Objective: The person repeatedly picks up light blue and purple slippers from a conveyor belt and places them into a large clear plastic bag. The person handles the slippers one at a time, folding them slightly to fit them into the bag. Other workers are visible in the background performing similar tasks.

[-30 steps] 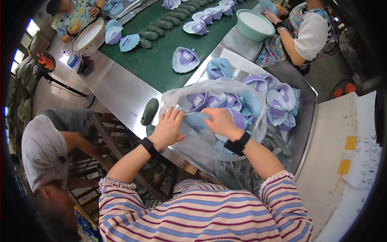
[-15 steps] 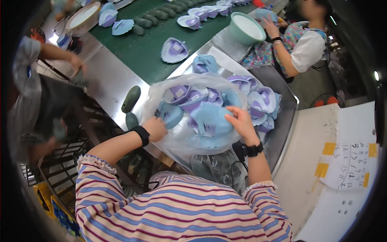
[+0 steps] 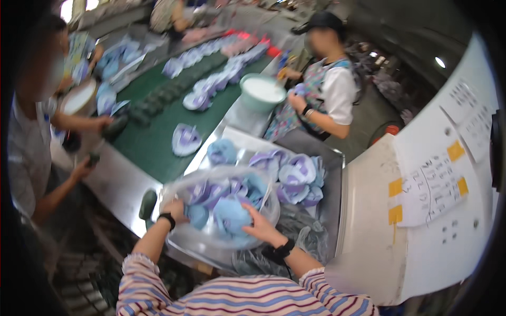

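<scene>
A clear plastic bag (image 3: 182,181) lies wide open in front of me, with several blue and lilac shoe uppers (image 3: 211,194) inside. My right hand (image 3: 262,227) grips the edge of a light blue shoe upper (image 3: 232,215) over the bag's near side, thumb on top. At the bag's left side, my left hand (image 3: 176,211) is closed, its fingers against a smaller blue shoe upper (image 3: 197,216); its fingertips are partly hidden. More uppers (image 3: 297,176) are heaped in the metal tray to the right of the bag.
Dark green shoe lasts (image 3: 148,204) lie by the bag. Rows of uppers and lasts cover the green belt (image 3: 142,152). A pale green basin (image 3: 258,100) stands beyond. One co-worker (image 3: 37,152) at left holds dark lasts; another (image 3: 327,89) handles an upper. A white board (image 3: 421,253) flanks my right.
My view has tilted up and swung, showing more of the belt. My right hand still grips the blue upper over the bag. The left co-worker has raised a last toward the belt.
</scene>
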Demonstrator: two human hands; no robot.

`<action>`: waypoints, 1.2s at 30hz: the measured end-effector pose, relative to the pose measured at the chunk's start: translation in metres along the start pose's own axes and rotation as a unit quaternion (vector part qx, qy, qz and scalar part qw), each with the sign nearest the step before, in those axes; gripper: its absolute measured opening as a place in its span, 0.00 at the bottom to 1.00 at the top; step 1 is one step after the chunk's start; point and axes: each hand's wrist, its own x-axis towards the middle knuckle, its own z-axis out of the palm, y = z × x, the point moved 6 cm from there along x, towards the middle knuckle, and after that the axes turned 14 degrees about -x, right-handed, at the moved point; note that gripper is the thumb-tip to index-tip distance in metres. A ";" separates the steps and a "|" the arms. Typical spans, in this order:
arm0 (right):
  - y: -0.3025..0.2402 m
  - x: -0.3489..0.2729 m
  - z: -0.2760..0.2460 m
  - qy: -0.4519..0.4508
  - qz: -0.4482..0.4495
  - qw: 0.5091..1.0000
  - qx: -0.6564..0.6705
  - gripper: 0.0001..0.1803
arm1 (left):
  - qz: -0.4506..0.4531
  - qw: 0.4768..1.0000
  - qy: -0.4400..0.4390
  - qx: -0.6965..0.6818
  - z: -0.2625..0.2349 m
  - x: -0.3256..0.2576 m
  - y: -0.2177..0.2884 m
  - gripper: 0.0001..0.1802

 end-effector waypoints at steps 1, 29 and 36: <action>0.005 0.001 0.005 -0.051 0.051 0.988 0.133 0.34 | -0.004 1.000 0.002 0.012 0.000 0.003 -0.004 0.41; -0.022 0.021 0.030 0.004 0.043 0.856 0.516 0.12 | 0.113 0.671 0.302 -0.668 -0.134 0.036 0.021 0.33; 0.003 0.026 -0.008 -0.014 0.037 0.835 0.548 0.09 | 0.250 0.913 0.106 -0.304 -0.112 -0.003 0.116 0.43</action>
